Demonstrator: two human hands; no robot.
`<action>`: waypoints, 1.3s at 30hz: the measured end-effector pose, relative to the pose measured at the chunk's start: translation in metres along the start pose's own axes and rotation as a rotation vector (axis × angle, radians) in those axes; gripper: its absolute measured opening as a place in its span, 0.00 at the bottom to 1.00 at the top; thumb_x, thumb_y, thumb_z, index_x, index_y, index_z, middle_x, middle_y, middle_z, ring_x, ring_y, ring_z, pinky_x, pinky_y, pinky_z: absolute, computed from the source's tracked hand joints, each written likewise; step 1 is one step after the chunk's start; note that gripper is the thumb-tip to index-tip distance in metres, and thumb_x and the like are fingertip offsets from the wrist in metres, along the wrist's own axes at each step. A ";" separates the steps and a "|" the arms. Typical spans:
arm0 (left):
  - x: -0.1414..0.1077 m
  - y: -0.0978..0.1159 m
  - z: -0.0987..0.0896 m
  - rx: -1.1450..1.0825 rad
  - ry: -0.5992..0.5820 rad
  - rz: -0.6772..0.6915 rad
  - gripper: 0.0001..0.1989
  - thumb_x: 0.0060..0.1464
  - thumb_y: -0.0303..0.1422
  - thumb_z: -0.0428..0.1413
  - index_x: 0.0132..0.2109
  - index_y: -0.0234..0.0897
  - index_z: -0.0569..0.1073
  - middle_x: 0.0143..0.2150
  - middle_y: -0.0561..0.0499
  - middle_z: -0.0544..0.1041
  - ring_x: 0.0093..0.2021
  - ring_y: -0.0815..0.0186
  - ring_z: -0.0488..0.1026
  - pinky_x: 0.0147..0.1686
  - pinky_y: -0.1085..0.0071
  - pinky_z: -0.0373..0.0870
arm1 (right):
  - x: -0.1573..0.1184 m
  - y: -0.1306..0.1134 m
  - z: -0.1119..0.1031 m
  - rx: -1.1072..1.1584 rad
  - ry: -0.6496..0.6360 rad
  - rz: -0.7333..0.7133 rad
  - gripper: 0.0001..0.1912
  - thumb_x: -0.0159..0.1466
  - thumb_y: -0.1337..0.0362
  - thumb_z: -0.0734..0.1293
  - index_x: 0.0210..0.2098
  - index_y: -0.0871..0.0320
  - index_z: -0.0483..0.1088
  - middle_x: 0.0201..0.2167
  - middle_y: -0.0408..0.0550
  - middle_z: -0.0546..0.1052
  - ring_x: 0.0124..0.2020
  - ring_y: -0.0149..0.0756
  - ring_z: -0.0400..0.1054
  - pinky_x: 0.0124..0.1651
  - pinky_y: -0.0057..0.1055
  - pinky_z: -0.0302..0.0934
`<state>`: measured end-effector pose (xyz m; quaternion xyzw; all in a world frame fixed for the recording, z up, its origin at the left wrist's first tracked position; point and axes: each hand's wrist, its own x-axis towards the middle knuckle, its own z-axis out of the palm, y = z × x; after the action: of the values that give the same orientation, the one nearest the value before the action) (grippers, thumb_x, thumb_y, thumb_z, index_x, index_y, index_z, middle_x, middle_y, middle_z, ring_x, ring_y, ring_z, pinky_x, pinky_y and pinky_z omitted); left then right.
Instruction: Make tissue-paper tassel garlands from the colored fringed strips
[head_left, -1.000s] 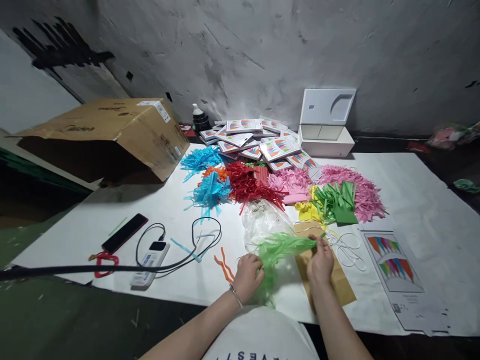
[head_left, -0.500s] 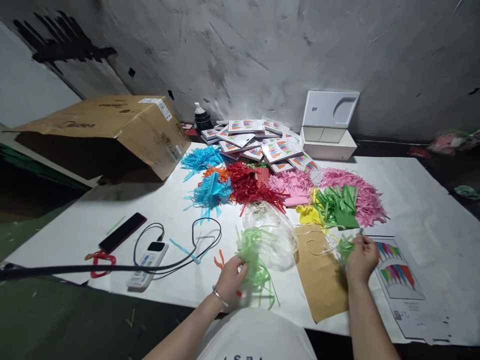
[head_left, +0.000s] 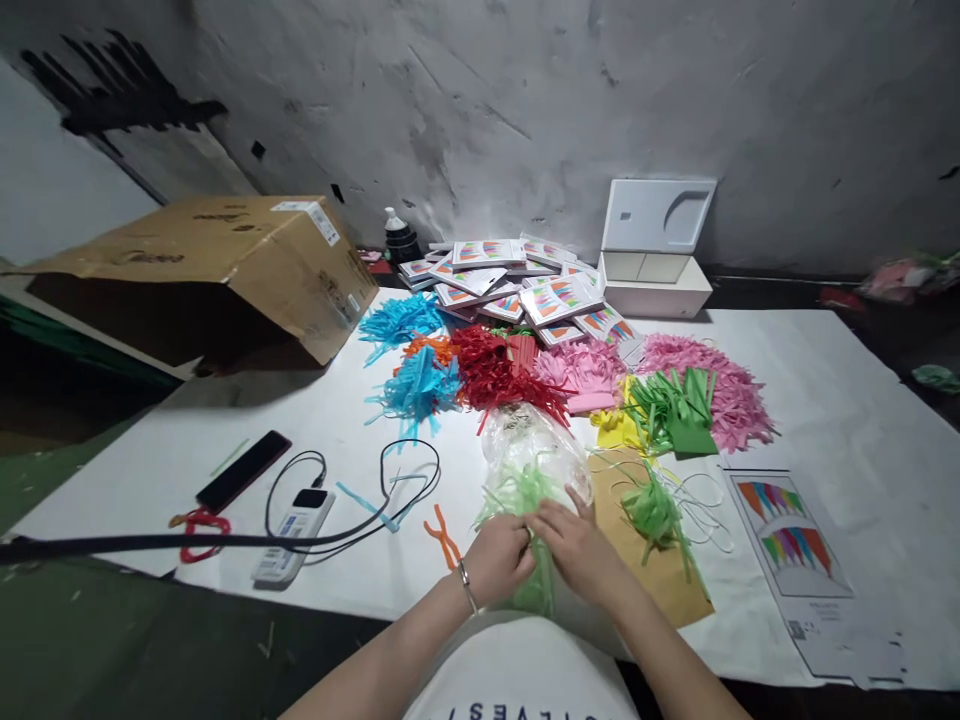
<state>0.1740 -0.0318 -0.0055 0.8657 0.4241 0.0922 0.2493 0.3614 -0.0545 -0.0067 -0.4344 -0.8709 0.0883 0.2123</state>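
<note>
Close to my body, my left hand (head_left: 501, 560) is closed around the middle of a light green tissue-paper tassel (head_left: 525, 487). Its fringe spreads out above and hangs below the fingers. My right hand (head_left: 574, 545) meets the left at the same spot, its fingers pinching the tassel; the exact grip is partly hidden. Behind the tassel lies a crumpled clear plastic bag (head_left: 517, 430). Right of my hands, a second green tassel (head_left: 651, 512) rests on a brown paper sheet (head_left: 686, 595), with white string (head_left: 709, 510) beside it.
Blue (head_left: 424, 385), red (head_left: 495, 365), pink (head_left: 705, 380) and dark green fringe bundles (head_left: 679, 405) lie behind, before piled packets (head_left: 487, 252). A white box (head_left: 656, 298) and cardboard carton (head_left: 300, 290) stand farther back. At left are a phone (head_left: 244, 470), power bank (head_left: 296, 535) and cables.
My right hand has let go of the second green tassel, leaving it on the brown paper. It has moved left to join my left hand at the light green tassel.
</note>
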 end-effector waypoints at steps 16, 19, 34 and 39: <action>-0.037 -0.040 0.005 0.212 0.326 0.091 0.28 0.39 0.16 0.50 0.46 0.45 0.73 0.50 0.46 0.73 0.54 0.52 0.64 0.57 0.43 0.48 | -0.063 -0.020 0.051 -0.151 0.233 0.179 0.12 0.66 0.73 0.56 0.33 0.56 0.69 0.29 0.45 0.71 0.36 0.35 0.63 0.55 0.43 0.51; -0.061 -0.044 0.019 0.299 0.142 -0.038 0.33 0.38 0.18 0.54 0.55 0.40 0.68 0.59 0.40 0.65 0.61 0.43 0.54 0.58 0.37 0.39 | -0.068 -0.027 0.075 -0.143 0.050 0.207 0.13 0.65 0.73 0.56 0.33 0.56 0.69 0.28 0.45 0.70 0.34 0.37 0.62 0.54 0.43 0.51; -0.059 -0.048 0.081 0.032 -0.077 0.143 0.12 0.60 0.27 0.46 0.45 0.38 0.73 0.46 0.45 0.73 0.47 0.59 0.66 0.47 0.60 0.64 | -0.099 -0.018 0.072 -0.174 0.043 0.741 0.16 0.64 0.51 0.61 0.40 0.57 0.70 0.32 0.53 0.70 0.36 0.47 0.64 0.39 0.42 0.53; -0.058 -0.045 0.082 0.023 -0.076 0.145 0.12 0.60 0.26 0.46 0.45 0.37 0.72 0.46 0.45 0.73 0.47 0.59 0.66 0.47 0.60 0.64 | -0.101 -0.023 0.061 -0.103 0.303 0.685 0.15 0.66 0.63 0.58 0.51 0.59 0.64 0.43 0.58 0.69 0.47 0.47 0.63 0.47 0.44 0.55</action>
<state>0.1369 -0.0827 -0.0958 0.8999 0.3515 0.0723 0.2479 0.3713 -0.1470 -0.0835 -0.7187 -0.6371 0.0450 0.2750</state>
